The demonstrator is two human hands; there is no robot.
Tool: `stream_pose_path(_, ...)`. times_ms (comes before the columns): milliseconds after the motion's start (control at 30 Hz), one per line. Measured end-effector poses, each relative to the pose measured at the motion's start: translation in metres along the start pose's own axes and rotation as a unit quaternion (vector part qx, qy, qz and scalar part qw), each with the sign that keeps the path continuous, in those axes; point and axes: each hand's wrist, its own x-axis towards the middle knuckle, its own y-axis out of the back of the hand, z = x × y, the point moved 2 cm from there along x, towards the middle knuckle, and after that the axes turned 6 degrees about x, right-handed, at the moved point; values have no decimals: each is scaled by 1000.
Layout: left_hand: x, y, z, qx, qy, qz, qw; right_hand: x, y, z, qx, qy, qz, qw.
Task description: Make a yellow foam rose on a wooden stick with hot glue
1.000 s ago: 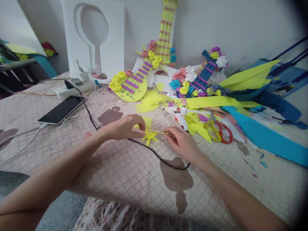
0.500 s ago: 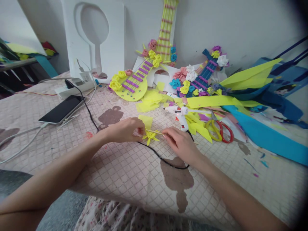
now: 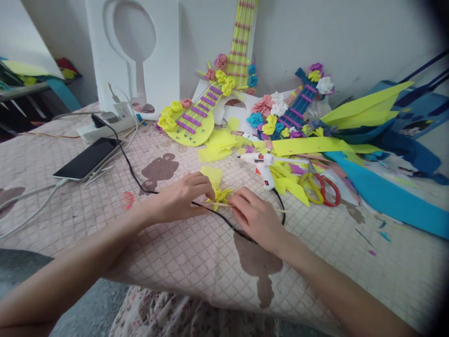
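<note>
A thin wooden stick runs level just above the table, its far end emerging past my right hand. My right hand is closed on it, fingertips pinching near its middle. Under and around the stick lies a small bunch of narrow yellow paper strips. At the bunch's left side, my left hand has its thumb apart from its curved fingers, with the stick's left end between them. A yellow paper square lies just behind the bunch.
A white glue gun lies behind my right hand, its black cord looping near both hands. Scissors and paper scraps are to the right. A phone and power strip are at left. Decorated paper guitars stand at the back.
My left thumb has dropped away from its fingers. The stick has come lower, with my right hand slightly nearer me and turned more over it.
</note>
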Motion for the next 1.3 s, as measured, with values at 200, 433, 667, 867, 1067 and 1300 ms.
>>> stream_pose_path(200, 0, -10, 0, 51, -23, 8, 998, 2, -6, -4, -14, 3, -9, 1000)
stream_pose_path(433, 3, -10, 11, 96, -51, 3, 994, 2, -8, -5, -21, 3, -10, 1000)
stream_pose_path(667, 4, -11, 14, 130, -82, 2, 988, 2, -11, -3, -24, 3, -10, 1000)
stream_pose_path(867, 2, -13, 14, 159, -93, 5, 983, 3, -11, -3, -19, -1, -10, 1000)
stream_pose_path(1067, 3, -12, 15, 180, -95, 2, 979, 3, -12, -2, -16, -4, -12, 1000)
stream_pose_path(1300, 3, -12, 14, 190, -95, 17, 977, 2, -13, -2, -9, -2, -11, 1000)
